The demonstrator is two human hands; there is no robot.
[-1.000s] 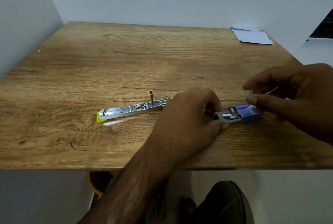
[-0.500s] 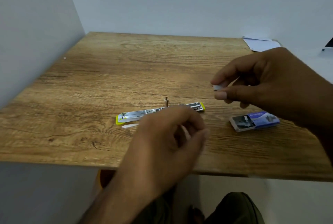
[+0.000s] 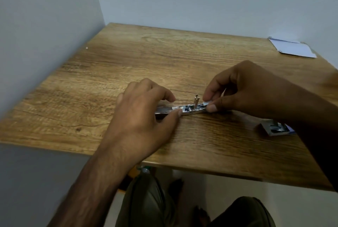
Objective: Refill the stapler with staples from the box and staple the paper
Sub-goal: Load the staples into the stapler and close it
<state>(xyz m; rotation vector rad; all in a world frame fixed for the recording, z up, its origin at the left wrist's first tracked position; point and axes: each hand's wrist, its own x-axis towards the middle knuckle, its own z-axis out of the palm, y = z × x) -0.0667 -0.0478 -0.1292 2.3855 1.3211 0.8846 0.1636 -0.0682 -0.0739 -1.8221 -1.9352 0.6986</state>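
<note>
Shiny staple strip (image 3: 207,103) pinched in right hand (image 3: 243,89) fingers; left hand (image 3: 144,106) grips stapler (image 3: 184,110). Strip could snap if crooked.

Bare forearms (image 3: 102,177) — no sleeves — dark olive trousers (image 3: 146,203).

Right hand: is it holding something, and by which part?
Yes. The right hand pinches a small strip of staples by its end, between thumb and forefinger, over the open stapler.
</note>
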